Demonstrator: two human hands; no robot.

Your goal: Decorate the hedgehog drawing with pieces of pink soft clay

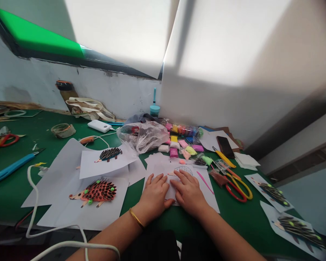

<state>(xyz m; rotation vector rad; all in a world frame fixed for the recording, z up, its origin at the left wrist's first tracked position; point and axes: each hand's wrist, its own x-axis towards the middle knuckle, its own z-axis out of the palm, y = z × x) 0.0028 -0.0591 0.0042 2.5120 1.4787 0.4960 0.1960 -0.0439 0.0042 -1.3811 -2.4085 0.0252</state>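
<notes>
My left hand (154, 194) lies palm down on a white sheet of paper (210, 203), fingers stretched out. Beside it, my right hand (190, 195) rests on the same sheet with its fingers apart, over the lower edge of a hedgehog drawing (186, 168). The drawing has an outlined, patterned back and a peach-coloured snout (171, 174) close to the right fingertips. No object shows in either hand, though what lies under the palms is hidden. A thin pink modelling tool (205, 182) lies on the paper to the right.
Packets of coloured clay (174, 152) and a plastic bag (145, 136) lie behind the paper. Scissors (237, 186) and a phone (225, 146) are on the right. Finished hedgehog pictures (100, 192) lie on the left. A white cable (34, 203) crosses the green table's left side.
</notes>
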